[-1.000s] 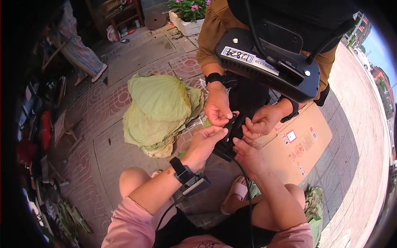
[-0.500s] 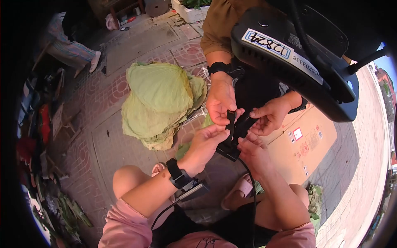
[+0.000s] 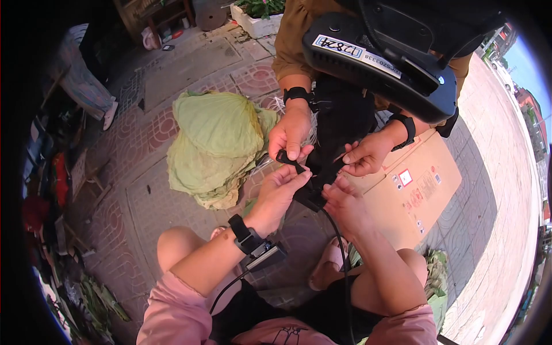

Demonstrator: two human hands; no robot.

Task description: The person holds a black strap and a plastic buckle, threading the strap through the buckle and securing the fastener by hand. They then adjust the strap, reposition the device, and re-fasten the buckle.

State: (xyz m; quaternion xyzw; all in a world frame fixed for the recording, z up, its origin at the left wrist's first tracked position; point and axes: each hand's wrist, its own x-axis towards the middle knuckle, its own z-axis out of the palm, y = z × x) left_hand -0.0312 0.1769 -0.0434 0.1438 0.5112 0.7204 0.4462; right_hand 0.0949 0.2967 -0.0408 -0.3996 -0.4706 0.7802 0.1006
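My left hand (image 3: 279,190) pinches the end of a short black strap (image 3: 291,163) between thumb and fingertips. A co-worker's hand (image 3: 292,131) grips the strap's other end. The curled fingers of my right hand (image 3: 347,208) are on a small dark device (image 3: 311,199), from which a black cable (image 3: 340,237) runs down between my knees. Facing me, the co-worker's other hand (image 3: 370,154) holds another black strap piece just above my right fingers. Part of the device is hidden by hands and dark clothing behind it.
Large flat green leaves (image 3: 215,126) lie stacked on the paving at left. A flattened cardboard box (image 3: 425,187) is at right. The co-worker's black head-mounted unit (image 3: 382,60) hangs close above the hands. More leaves (image 3: 437,273) lie beside my right knee.
The strap between my left hand and the co-worker's hand has swung from upright to slanting left. The co-worker's head unit has shifted left and up, and the view has turned slightly.
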